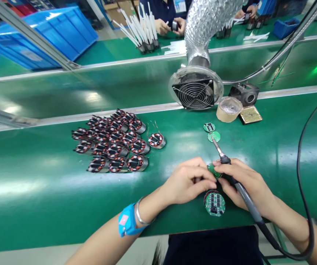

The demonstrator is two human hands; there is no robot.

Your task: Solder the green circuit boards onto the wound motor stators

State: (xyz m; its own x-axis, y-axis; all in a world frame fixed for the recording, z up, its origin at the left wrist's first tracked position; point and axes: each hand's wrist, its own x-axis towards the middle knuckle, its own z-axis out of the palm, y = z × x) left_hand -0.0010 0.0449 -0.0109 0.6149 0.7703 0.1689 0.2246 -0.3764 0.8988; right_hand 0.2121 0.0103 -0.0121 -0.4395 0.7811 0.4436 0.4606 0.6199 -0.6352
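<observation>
A soldering iron [244, 198] lies in my right hand [247, 184], its metal tip pointing away over a round green circuit board [215, 136] on the bench. Between my two hands is another small green circuit board [211, 169], partly covered by fingers. My left hand [188, 180] is closed, with thumb and fingertips pinched at that board's left edge; right-hand fingers touch its other side. Just below them sits a round circuit board with black components [215, 203], with a wound motor stator partly hidden beneath it. A small populated board [209, 127] lies farther back.
Several wound stators [117, 151] stand grouped at left, with a single one [156, 140] beside them. A fume extractor fan [195, 94] hangs ahead. Behind it are a tape roll [229, 110], a soldering iron stand [245, 94] and a sponge tray [250, 115]. Co-workers' hands show across the bench.
</observation>
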